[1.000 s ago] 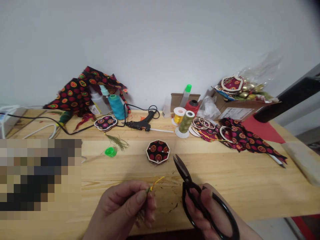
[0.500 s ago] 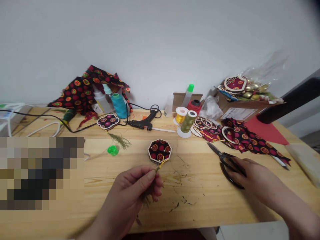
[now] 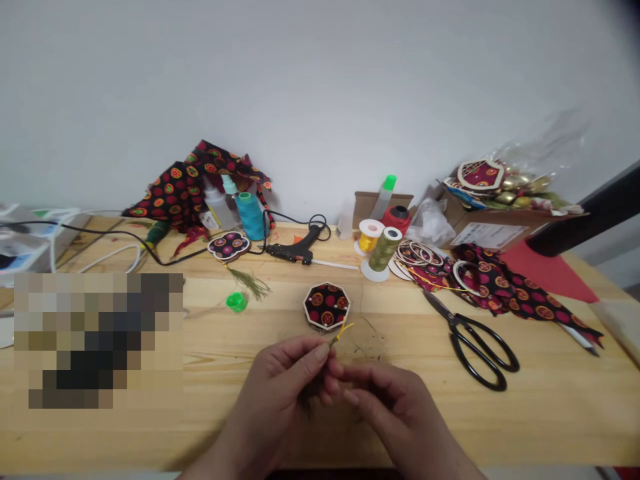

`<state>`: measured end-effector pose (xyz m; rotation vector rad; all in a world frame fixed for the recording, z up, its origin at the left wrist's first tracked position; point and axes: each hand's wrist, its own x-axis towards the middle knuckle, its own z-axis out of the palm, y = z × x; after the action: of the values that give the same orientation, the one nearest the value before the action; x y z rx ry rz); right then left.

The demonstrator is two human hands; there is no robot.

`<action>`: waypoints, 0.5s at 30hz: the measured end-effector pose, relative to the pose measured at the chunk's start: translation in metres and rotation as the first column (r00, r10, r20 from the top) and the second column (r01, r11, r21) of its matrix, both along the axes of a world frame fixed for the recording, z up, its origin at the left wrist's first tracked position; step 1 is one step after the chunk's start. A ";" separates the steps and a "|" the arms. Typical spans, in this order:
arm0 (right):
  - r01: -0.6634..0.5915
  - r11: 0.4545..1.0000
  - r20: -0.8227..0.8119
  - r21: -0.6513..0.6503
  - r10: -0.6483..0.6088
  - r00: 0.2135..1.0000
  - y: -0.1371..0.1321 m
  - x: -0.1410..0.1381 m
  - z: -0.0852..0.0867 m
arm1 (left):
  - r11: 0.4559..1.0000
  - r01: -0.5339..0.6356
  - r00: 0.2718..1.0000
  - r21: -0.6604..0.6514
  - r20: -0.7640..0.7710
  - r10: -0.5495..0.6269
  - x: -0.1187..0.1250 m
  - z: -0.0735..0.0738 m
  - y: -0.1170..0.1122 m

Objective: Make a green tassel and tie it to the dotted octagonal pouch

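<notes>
My left hand point(image 3: 293, 383) is closed, its thumb and forefinger pinching a green thread tassel point(image 3: 307, 402). From the pinch a yellow cord point(image 3: 345, 329) sticks up, tied at the tassel's head. My right hand point(image 3: 395, 407) is close beside it, fingertips at the left fingers, with thumb and forefinger slightly apart and no object visible between them. Just beyond the hands lies an octagonal fabric-covered piece point(image 3: 327, 307) with a pale rim and small white beads. Black-handled scissors point(image 3: 473, 340) rest on the table to the right, their blades pointing away.
Across the back stand a glue gun point(image 3: 295, 250), a yellow spool point(image 3: 371, 237), an olive thread cone point(image 3: 386, 250) and a blue cone point(image 3: 251, 217). A green cap point(image 3: 237, 302) and another tassel point(image 3: 250, 281) sit left. Patterned fabric point(image 3: 530, 287) lies right, before a cardboard box point(image 3: 493, 230).
My right hand has let go of the scissors, leaving them on the table, and has moved left to my left hand. The left hand keeps its pinch on the tassel.
</notes>
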<state>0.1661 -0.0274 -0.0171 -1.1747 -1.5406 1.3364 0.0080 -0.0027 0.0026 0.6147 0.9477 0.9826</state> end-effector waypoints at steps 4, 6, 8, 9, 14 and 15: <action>-0.048 0.929 0.344 0.367 -0.088 0.935 -0.004 0.017 0.013 | 0.999 -0.036 0.995 -0.003 -0.097 0.036 -0.001 -0.005 0.002; -0.131 0.846 0.441 0.517 -0.131 0.888 -0.006 0.022 0.017 | 1.000 -0.029 0.993 -0.007 -0.117 0.028 0.000 -0.008 0.004; -0.201 0.756 0.492 0.623 -0.179 0.852 -0.005 0.022 0.021 | 1.000 -0.020 0.991 -0.020 -0.135 0.017 0.002 -0.011 0.005; -0.238 0.713 0.512 0.659 -0.194 0.837 -0.004 0.021 0.023 | 0.999 -0.015 0.988 -0.029 -0.156 0.010 0.002 -0.011 0.006; -0.422 0.557 0.606 0.715 -0.194 0.771 0.007 0.012 0.042 | 0.991 0.131 0.924 0.025 -0.364 -0.113 0.004 -0.011 0.004; -0.435 0.555 0.614 0.709 -0.182 0.768 0.011 0.012 0.047 | 0.977 0.203 0.902 0.062 -0.401 -0.162 0.005 -0.010 0.003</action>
<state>0.1777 -0.0164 0.0304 -0.8687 -2.4064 0.0645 0.0127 -0.0001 -0.0073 0.9975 1.1741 0.7530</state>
